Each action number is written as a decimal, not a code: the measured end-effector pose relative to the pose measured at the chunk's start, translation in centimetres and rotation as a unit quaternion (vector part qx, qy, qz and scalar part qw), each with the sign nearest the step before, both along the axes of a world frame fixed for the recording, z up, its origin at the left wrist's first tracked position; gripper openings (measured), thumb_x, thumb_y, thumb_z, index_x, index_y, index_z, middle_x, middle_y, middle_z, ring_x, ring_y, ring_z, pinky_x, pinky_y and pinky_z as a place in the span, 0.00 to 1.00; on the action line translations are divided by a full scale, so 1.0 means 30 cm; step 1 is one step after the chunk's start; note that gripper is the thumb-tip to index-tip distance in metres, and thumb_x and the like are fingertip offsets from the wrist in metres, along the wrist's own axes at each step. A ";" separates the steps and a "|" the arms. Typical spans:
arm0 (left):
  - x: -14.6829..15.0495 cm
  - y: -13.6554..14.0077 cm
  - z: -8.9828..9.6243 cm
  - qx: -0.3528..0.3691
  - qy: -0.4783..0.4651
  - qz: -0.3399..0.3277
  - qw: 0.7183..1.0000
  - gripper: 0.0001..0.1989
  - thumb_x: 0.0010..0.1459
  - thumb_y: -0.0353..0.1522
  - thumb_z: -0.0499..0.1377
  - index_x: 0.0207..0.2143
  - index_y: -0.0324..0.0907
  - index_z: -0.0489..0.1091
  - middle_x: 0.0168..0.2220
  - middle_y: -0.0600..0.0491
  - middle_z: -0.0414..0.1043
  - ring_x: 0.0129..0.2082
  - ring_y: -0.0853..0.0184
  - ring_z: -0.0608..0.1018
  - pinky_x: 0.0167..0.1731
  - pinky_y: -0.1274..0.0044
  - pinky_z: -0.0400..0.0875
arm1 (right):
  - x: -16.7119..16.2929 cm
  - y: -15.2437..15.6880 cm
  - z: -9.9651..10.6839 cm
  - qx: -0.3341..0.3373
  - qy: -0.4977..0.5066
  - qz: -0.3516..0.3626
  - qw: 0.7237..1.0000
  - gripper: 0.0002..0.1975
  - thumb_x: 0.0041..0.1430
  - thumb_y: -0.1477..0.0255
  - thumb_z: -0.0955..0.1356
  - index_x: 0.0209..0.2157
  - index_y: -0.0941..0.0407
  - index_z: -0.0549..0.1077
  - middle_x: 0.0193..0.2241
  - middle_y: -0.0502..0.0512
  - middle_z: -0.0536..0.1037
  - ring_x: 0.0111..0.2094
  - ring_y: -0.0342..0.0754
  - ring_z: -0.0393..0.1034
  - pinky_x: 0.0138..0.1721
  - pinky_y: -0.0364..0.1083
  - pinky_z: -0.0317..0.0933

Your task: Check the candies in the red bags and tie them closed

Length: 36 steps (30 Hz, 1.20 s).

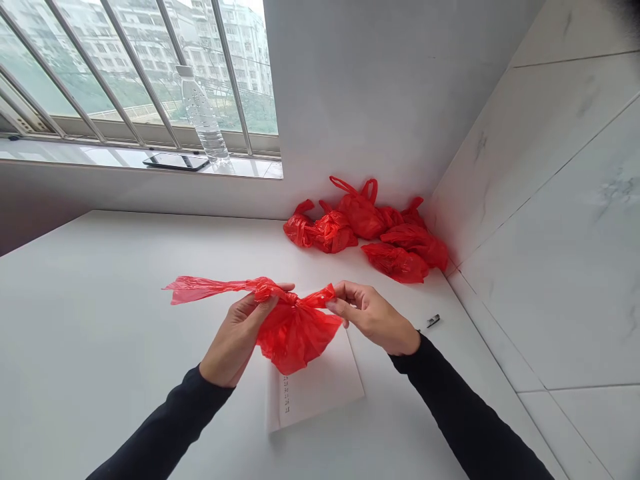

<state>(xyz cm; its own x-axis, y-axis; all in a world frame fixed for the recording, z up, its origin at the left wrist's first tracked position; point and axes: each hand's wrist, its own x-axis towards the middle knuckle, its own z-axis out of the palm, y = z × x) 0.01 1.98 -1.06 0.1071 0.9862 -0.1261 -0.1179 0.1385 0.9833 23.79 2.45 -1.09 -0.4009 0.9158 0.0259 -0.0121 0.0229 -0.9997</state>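
A red plastic bag (300,337), knotted near its top, hangs between my two hands above the table. My left hand (245,327) is closed on the twisted part left of the knot, thumb on top; a long flattened end trails off to the left. On the other side, my right hand (367,313) pinches the short end of the bag between thumb and fingers. Beneath the bag lies an open notebook (325,393) with a column of handwritten numbers, partly covered by the bag. What the bag contains cannot be made out.
Several tied red bags (365,213) are heaped at the back right against the wall. A small dark object, perhaps a pen cap (433,321), lies right of my hand. On the windowsill are a water bottle (205,120) and a phone (176,162). A tiled wall (565,267) bounds the right side.
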 end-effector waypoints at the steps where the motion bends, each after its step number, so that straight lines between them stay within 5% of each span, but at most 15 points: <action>1: -0.002 0.000 -0.001 0.002 -0.001 0.004 1.000 0.17 0.58 0.48 0.67 0.43 0.47 0.82 0.44 0.49 0.81 0.44 0.61 0.79 0.42 0.77 0.76 | -0.001 0.000 0.003 0.009 0.009 -0.025 1.000 0.14 0.66 0.58 0.71 0.36 0.56 0.74 0.32 0.48 0.69 0.31 0.43 0.61 0.36 0.45 0.60; 7: -0.001 -0.002 0.000 -0.010 -0.010 -0.019 1.000 0.18 0.59 0.48 0.66 0.46 0.49 0.81 0.45 0.48 0.81 0.45 0.58 0.80 0.40 0.75 0.76 | -0.013 -0.012 0.013 -0.017 0.095 -0.050 0.994 0.13 0.66 0.59 0.71 0.36 0.55 0.70 0.40 0.53 0.73 0.39 0.47 0.68 0.43 0.48 0.67; 10: 0.003 -0.004 0.002 -0.008 -0.003 -0.030 1.000 0.20 0.58 0.48 0.66 0.48 0.49 0.81 0.48 0.47 0.81 0.48 0.54 0.80 0.38 0.73 0.75 | -0.026 -0.022 0.015 -0.030 0.166 -0.033 0.985 0.14 0.67 0.59 0.70 0.36 0.54 0.67 0.45 0.54 0.75 0.35 0.45 0.68 0.42 0.49 0.69; 17: 0.028 -0.008 -0.005 0.016 0.058 -0.035 0.998 0.20 0.60 0.50 0.63 0.48 0.51 0.81 0.54 0.49 0.78 0.57 0.54 0.76 0.56 0.67 0.69 | -0.047 -0.027 0.004 -0.056 0.197 -0.016 0.979 0.17 0.67 0.56 0.70 0.35 0.52 0.63 0.28 0.46 0.69 0.26 0.41 0.59 0.27 0.41 0.63; 21: -0.012 0.032 -0.024 0.005 0.102 0.024 0.995 0.22 0.58 0.52 0.64 0.46 0.47 0.81 0.56 0.46 0.77 0.61 0.50 0.72 0.64 0.60 0.60 | -0.030 -0.019 0.002 -0.074 0.173 -0.052 0.981 0.19 0.64 0.56 0.72 0.34 0.53 0.63 0.23 0.43 0.61 0.25 0.41 0.54 0.22 0.39 0.57; 26: -0.085 0.083 -0.036 0.017 0.129 0.087 0.988 0.25 0.58 0.53 0.62 0.44 0.42 0.80 0.57 0.40 0.76 0.61 0.45 0.71 0.63 0.52 0.58 | 0.014 -0.019 0.026 -0.087 0.142 -0.061 0.984 0.19 0.64 0.56 0.73 0.33 0.53 0.64 0.23 0.43 0.62 0.24 0.41 0.53 0.24 0.40 0.59; 31: -0.049 0.056 -0.036 0.088 0.162 0.042 0.982 0.24 0.64 0.51 0.57 0.48 0.45 0.79 0.57 0.46 0.77 0.59 0.53 0.74 0.60 0.63 0.65 | 0.012 -0.039 0.037 -0.050 0.053 -0.054 0.996 0.17 0.67 0.54 0.70 0.38 0.53 0.68 0.35 0.52 0.74 0.27 0.42 0.61 0.33 0.47 0.67; 36: -0.006 0.018 -0.038 0.135 0.234 0.010 0.963 0.20 0.63 0.49 0.59 0.47 0.46 0.80 0.54 0.47 0.78 0.60 0.51 0.72 0.64 0.61 0.60 | -0.004 -0.159 0.141 0.108 -0.107 -0.229 0.961 0.18 0.66 0.56 0.71 0.54 0.44 0.72 0.44 0.55 0.72 0.40 0.53 0.68 0.43 0.54 0.66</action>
